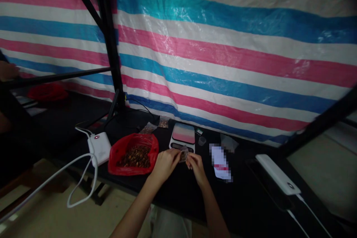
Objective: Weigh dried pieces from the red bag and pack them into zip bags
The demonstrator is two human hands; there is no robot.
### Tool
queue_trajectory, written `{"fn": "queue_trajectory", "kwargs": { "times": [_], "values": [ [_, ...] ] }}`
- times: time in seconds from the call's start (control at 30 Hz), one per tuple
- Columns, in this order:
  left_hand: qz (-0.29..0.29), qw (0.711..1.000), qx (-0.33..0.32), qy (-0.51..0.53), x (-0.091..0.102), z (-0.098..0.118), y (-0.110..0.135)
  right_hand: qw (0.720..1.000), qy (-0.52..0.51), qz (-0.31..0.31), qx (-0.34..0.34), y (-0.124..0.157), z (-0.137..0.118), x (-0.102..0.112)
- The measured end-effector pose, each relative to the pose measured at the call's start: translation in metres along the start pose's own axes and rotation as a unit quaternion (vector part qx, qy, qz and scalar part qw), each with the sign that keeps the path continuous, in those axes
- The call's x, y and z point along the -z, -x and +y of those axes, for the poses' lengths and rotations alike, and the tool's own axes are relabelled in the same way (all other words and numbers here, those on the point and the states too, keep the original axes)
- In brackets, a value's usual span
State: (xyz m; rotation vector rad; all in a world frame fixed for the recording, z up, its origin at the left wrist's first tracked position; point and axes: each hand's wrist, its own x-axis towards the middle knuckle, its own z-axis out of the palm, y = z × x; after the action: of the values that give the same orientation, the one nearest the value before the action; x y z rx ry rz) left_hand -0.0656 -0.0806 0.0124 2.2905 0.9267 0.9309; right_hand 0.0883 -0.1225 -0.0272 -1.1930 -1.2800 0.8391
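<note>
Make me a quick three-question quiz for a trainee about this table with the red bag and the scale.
1. True or false: both hands, left hand and right hand, hold the small clear bag.
2. The red bag lies on which side of the scale? A) the person's left B) the person's right
3. Fill in: the backdrop behind the table is a ____ sheet.

Key: 1 true. 2 A. 3 striped.
</note>
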Motion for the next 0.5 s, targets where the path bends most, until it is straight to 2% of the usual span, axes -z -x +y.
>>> {"fn": "queue_trajectory", "kwargs": {
  "times": [0.1, 0.23, 0.3, 0.37, 0.5],
  "values": [
    [0.016, 0.999, 0.015, 0.042, 0.026, 0.008, 0.002, 1.000, 0.008, -0.006, 0.012, 0.006, 0.001, -0.005],
    [0.032, 0.990, 0.027, 0.136, 0.058, 0.011, 0.002, 0.996, 0.058, 0.065, -0.008, 0.003, 0.001, -0.019],
    [0.054, 0.983, 0.046, 0.171, 0.070, 0.010, 0.003, 0.995, 0.043, 0.085, -0.030, -0.001, -0.004, -0.029],
    [0.076, 0.976, 0.062, 0.192, 0.079, 0.006, 0.005, 0.997, -0.003, 0.068, -0.046, -0.006, -0.015, -0.041],
    [0.092, 0.974, 0.075, 0.192, 0.095, -0.011, 0.013, 0.990, -0.119, -0.026, -0.074, -0.018, -0.043, -0.062]
  ]
}}
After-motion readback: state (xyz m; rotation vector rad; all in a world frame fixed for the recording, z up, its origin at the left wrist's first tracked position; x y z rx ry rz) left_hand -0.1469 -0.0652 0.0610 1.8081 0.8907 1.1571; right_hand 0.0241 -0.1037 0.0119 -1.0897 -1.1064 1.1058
